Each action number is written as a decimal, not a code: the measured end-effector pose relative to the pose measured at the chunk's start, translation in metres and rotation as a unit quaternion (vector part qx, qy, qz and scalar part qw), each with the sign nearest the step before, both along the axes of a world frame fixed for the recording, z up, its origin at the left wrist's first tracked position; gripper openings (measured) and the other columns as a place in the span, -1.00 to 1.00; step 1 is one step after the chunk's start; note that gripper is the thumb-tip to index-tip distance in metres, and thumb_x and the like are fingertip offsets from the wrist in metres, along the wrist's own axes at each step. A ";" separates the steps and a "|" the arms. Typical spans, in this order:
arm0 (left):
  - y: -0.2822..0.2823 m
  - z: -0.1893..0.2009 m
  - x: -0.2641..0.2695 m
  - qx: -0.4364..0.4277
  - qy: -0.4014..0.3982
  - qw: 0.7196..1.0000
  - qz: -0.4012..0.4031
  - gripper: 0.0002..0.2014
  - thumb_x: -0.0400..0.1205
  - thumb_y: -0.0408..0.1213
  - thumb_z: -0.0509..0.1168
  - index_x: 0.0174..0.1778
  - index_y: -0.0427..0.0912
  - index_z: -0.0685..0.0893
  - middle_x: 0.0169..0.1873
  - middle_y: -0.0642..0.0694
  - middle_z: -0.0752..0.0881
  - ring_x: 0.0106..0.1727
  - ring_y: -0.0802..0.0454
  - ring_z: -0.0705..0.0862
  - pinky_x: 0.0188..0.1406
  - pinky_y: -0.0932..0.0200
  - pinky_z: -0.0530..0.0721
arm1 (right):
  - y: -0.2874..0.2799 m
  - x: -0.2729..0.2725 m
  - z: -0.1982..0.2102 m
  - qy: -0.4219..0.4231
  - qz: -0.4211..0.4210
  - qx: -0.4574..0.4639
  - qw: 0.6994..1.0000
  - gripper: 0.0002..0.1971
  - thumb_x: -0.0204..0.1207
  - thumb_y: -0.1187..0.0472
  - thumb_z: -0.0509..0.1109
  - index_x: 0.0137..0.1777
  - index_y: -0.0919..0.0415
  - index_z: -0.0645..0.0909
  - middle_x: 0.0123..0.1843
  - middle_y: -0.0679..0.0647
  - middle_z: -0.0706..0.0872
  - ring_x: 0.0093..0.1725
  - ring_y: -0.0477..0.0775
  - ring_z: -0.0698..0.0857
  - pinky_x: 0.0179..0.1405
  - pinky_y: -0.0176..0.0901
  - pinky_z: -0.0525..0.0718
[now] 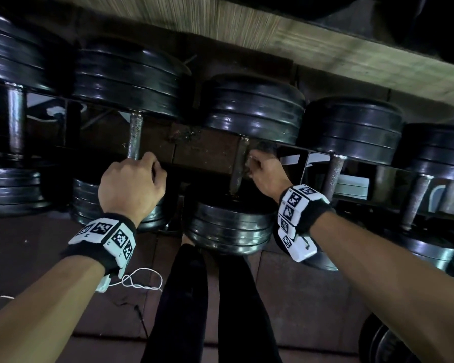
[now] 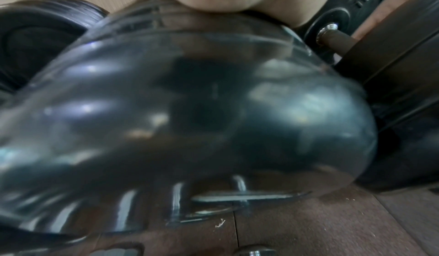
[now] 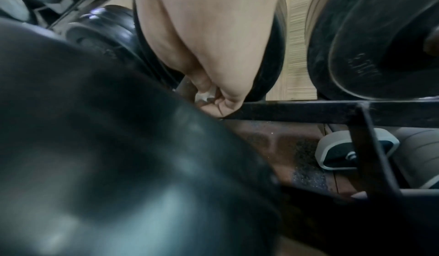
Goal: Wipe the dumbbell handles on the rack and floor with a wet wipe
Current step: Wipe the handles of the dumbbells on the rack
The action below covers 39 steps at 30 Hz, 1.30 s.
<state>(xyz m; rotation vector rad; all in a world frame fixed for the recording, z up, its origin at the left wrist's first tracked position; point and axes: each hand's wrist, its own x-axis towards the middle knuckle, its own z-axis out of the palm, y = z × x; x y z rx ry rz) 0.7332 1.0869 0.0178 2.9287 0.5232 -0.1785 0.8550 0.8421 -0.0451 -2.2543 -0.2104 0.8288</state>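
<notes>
While my left hand (image 1: 133, 186) curls in a fist around the lower end of one rusty dumbbell handle (image 1: 135, 136), my right hand (image 1: 264, 170) is closed around the handle next to it (image 1: 239, 163), on the same rack (image 1: 303, 167). From my right wrist I can see a scrap of white wet wipe (image 3: 206, 95) bunched between my fingers (image 3: 215, 105) and the bar, so the wipe is in this hand and against this handle. I cannot tell whether my left hand carries any wipe; it looks like a bare steadying grip.

As for progress, I judge I am somewhere in the middle of the rack row. Both handles I hold look pitted and brown, and nothing marks either as finished. To my right, two more handles (image 1: 334, 174) (image 1: 414, 203) stand in the rack untouched by me now, and another (image 1: 15, 119) sits at the far left; none shows whether it has been wiped. At the lower right, a dumbbell (image 1: 388, 341) seems to lie on the floor; its handle is hidden.
</notes>
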 end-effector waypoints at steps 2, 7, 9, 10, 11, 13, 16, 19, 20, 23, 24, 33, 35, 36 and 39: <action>0.000 0.001 0.000 0.005 0.005 1.000 0.005 -0.83 0.59 -0.26 0.30 -0.28 -0.25 0.66 -0.58 -0.25 0.57 -0.56 -0.23 0.50 -0.45 0.13 0.29 | 0.004 0.001 -0.002 -0.016 0.003 0.000 1.000 -0.83 0.67 0.44 0.24 -0.09 0.32 0.64 -0.20 0.14 0.62 -0.16 0.14 0.58 -0.06 0.06 0.56; -0.001 0.002 0.001 0.002 0.025 1.000 0.005 -0.84 0.60 -0.26 0.34 -0.24 -0.25 0.66 -0.55 -0.28 0.60 -0.52 -0.28 0.56 -0.46 0.11 0.33 | -0.012 -0.021 0.006 0.035 0.005 -0.019 0.999 -0.73 0.62 0.53 0.17 0.09 0.37 0.70 -0.23 0.09 0.70 -0.13 0.22 0.70 0.16 0.19 0.70; -0.001 0.003 0.001 0.004 0.027 1.000 0.011 -0.84 0.60 -0.26 0.34 -0.25 -0.25 0.66 -0.55 -0.27 0.59 -0.53 -0.27 0.55 -0.47 0.12 0.32 | -0.005 -0.016 0.009 0.028 0.012 -0.024 0.999 -0.73 0.64 0.49 0.20 -0.14 0.18 0.63 -0.24 0.14 0.69 -0.12 0.31 0.72 0.13 0.25 0.70; -0.001 0.003 0.001 0.006 0.028 1.000 0.012 -0.84 0.60 -0.26 0.34 -0.25 -0.25 0.66 -0.56 -0.27 0.58 -0.54 -0.27 0.55 -0.46 0.12 0.31 | 0.000 -0.012 0.009 0.020 0.011 -0.032 0.999 -0.73 0.65 0.46 0.21 -0.19 0.13 0.57 -0.22 0.19 0.68 -0.12 0.32 0.72 0.07 0.27 0.67; -0.001 0.002 0.002 0.007 0.028 0.999 0.013 -0.84 0.60 -0.26 0.34 -0.25 -0.25 0.67 -0.56 -0.26 0.58 -0.53 -0.27 0.55 -0.46 0.11 0.30 | 0.004 -0.008 0.008 0.014 0.011 -0.037 0.999 -0.76 0.67 0.44 0.21 -0.18 0.16 0.56 -0.18 0.27 0.69 -0.09 0.32 0.72 0.09 0.17 0.65; -0.001 0.001 0.002 0.008 0.028 0.999 0.015 -0.85 0.59 -0.24 0.34 -0.24 -0.24 0.67 -0.55 -0.27 0.59 -0.52 -0.29 0.57 -0.47 0.10 0.30 | 0.004 -0.008 0.010 0.010 0.014 -0.033 0.999 -0.80 0.65 0.45 0.21 -0.10 0.27 0.62 -0.14 0.32 0.73 -0.07 0.36 0.73 0.11 0.20 0.65; -0.001 0.002 0.002 0.008 0.027 1.000 0.012 -0.86 0.58 -0.26 0.35 -0.24 -0.25 0.67 -0.54 -0.30 0.59 -0.52 -0.30 0.58 -0.48 0.10 0.31 | -0.010 -0.023 0.020 0.027 0.029 -0.029 0.999 -0.77 0.60 0.53 0.18 -0.01 0.39 0.68 -0.24 0.11 0.69 -0.18 0.13 0.66 0.08 -0.01 0.64; -0.001 0.002 0.002 0.010 0.027 1.000 0.012 -0.85 0.58 -0.25 0.36 -0.24 -0.25 0.67 -0.54 -0.29 0.59 -0.52 -0.30 0.58 -0.48 0.11 0.31 | -0.010 -0.025 0.022 0.032 0.042 -0.040 0.998 -0.77 0.61 0.51 0.20 -0.04 0.35 0.69 -0.26 0.11 0.69 -0.18 0.10 0.65 0.02 -0.07 0.59; -0.001 0.002 0.002 0.010 0.026 1.000 0.013 -0.85 0.58 -0.24 0.35 -0.24 -0.24 0.67 -0.54 -0.29 0.59 -0.52 -0.30 0.58 -0.48 0.10 0.31 | -0.006 -0.020 0.020 0.025 0.045 -0.042 0.998 -0.76 0.60 0.50 0.20 -0.18 0.25 0.63 -0.25 0.15 0.69 -0.18 0.15 0.65 -0.02 -0.07 0.58; -0.001 0.001 0.002 0.008 0.031 0.999 0.020 -0.84 0.59 -0.22 0.33 -0.23 -0.23 0.67 -0.53 -0.28 0.59 -0.50 -0.31 0.58 -0.48 0.09 0.31 | 0.003 -0.012 0.015 0.018 0.049 -0.048 0.997 -0.65 0.63 0.45 0.22 -0.32 0.05 0.39 -0.21 0.18 0.65 -0.15 0.13 0.60 -0.09 -0.11 0.50; -0.001 0.001 0.002 0.007 0.032 0.999 0.019 -0.84 0.59 -0.22 0.33 -0.23 -0.23 0.67 -0.53 -0.28 0.59 -0.50 -0.30 0.58 -0.48 0.09 0.30 | -0.001 -0.015 0.016 0.022 0.053 -0.040 0.998 -0.68 0.62 0.46 0.23 -0.28 0.07 0.45 -0.22 0.14 0.66 -0.15 0.10 0.62 -0.08 -0.14 0.50; -0.002 0.003 0.003 0.009 0.025 0.999 0.023 -0.84 0.58 -0.25 0.34 -0.25 -0.25 0.67 -0.57 -0.26 0.56 -0.55 -0.19 0.46 -0.49 0.11 0.28 | -0.006 -0.016 0.017 0.060 0.092 -0.051 0.993 -0.77 0.63 0.42 0.26 -0.20 0.21 0.67 -0.26 0.10 0.76 -0.18 0.05 0.67 -0.08 -0.10 0.59; -0.002 0.003 0.003 0.008 0.027 0.999 0.020 -0.84 0.59 -0.24 0.34 -0.24 -0.25 0.67 -0.56 -0.26 0.56 -0.54 -0.22 0.50 -0.48 0.10 0.29 | -0.008 -0.019 0.016 0.064 0.091 -0.048 0.993 -0.72 0.63 0.40 0.27 -0.27 0.12 0.63 -0.32 -0.03 0.72 -0.21 0.00 0.66 -0.12 -0.18 0.53; -0.002 0.002 0.002 0.007 0.028 0.999 0.018 -0.84 0.59 -0.24 0.34 -0.23 -0.25 0.68 -0.55 -0.26 0.57 -0.53 -0.24 0.52 -0.48 0.10 0.29 | -0.013 -0.022 0.016 0.070 0.091 -0.044 0.992 -0.69 0.64 0.38 0.28 -0.29 0.06 0.61 -0.36 -0.11 0.68 -0.24 -0.04 0.64 -0.11 -0.20 0.52; -0.001 0.002 0.002 0.008 0.031 0.999 0.017 -0.83 0.60 -0.22 0.32 -0.22 -0.25 0.68 -0.54 -0.27 0.59 -0.51 -0.28 0.56 -0.48 0.10 0.29 | -0.023 -0.026 0.020 0.098 0.088 -0.041 0.990 -0.77 0.68 0.34 0.31 -0.16 0.10 0.70 -0.31 -0.13 0.67 -0.20 -0.10 0.63 -0.02 -0.23 0.56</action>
